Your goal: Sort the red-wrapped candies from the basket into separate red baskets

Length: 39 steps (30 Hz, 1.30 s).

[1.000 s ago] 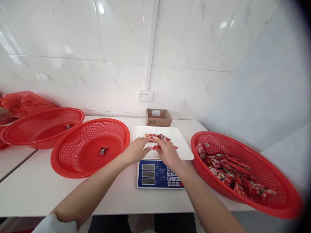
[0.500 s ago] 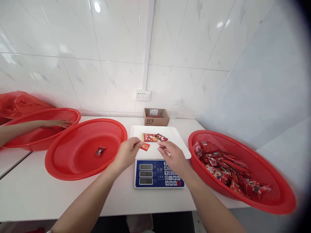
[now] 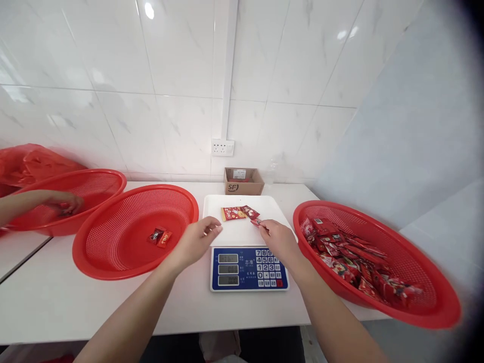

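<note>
My left hand (image 3: 199, 236) is over the left edge of the white scale pan (image 3: 227, 235), thumb and fingers slightly apart with nothing between them. Between the thumb and fingertips of my right hand (image 3: 279, 238) is a small red snack packet (image 3: 255, 221), partly hidden by the fingers. Just behind it on the pan lie a red-and-gold snack packet (image 3: 233, 213) and a dark red packet (image 3: 249, 211). The red basket (image 3: 88, 252) to the left holds a dark wrapped candy (image 3: 155, 235) and a red-orange packet (image 3: 164, 239).
At right stands a red basket (image 3: 434, 307) heaped with snack packets. Behind the scale (image 3: 249, 290) is a cardboard box (image 3: 245, 188). Another person's hand (image 3: 68, 202) reaches into the far-left red basket (image 3: 117, 181), by a red plastic bag (image 3: 34, 164).
The red-orange packet has left my left hand and now lies in the basket beside the dark candy. My right hand's packet shows more clearly. The other person's hand moved left.
</note>
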Each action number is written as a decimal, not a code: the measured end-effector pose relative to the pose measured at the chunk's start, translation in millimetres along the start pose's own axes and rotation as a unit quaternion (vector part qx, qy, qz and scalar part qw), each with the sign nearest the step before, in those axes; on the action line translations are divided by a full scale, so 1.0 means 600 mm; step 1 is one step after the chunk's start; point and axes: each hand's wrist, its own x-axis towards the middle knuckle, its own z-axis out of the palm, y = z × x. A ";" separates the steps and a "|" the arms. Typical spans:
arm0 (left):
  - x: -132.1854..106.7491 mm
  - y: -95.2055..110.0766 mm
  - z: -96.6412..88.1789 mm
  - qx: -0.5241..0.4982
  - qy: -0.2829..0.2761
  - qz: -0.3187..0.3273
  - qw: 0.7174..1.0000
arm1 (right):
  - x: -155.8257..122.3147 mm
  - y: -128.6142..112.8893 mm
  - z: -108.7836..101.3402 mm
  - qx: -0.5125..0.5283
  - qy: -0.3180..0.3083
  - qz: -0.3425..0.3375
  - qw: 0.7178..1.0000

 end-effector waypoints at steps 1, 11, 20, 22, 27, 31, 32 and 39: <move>0.002 0.001 0.015 -0.052 -0.036 -0.008 0.998 | -0.005 -0.008 0.000 0.016 0.018 -0.014 1.000; -0.003 -0.002 0.044 -0.325 -0.077 -0.062 0.940 | -0.049 -0.062 0.002 0.161 0.085 -0.316 0.931; -0.025 -0.056 -0.111 0.230 0.153 -0.125 0.953 | 0.068 0.010 0.001 -0.016 -0.018 -0.038 0.999; -0.027 -0.059 -0.115 0.271 0.131 -0.126 0.945 | 0.085 0.008 0.008 -0.031 -0.027 -0.013 0.999; -0.025 -0.026 -0.070 0.160 0.061 -0.061 0.983 | 0.097 -0.006 0.030 -0.049 -0.050 0.013 0.997; -0.015 -0.003 -0.025 0.108 0.010 -0.024 0.994 | 0.089 -0.001 0.032 -0.022 -0.046 0.023 0.998; -0.012 0.000 -0.017 0.101 -0.004 -0.016 0.995 | 0.085 0.001 0.030 -0.009 -0.042 0.025 0.999; 0.003 0.009 0.037 0.005 -0.058 0.024 0.998 | 0.020 -0.014 -0.007 0.161 -0.031 -0.040 0.986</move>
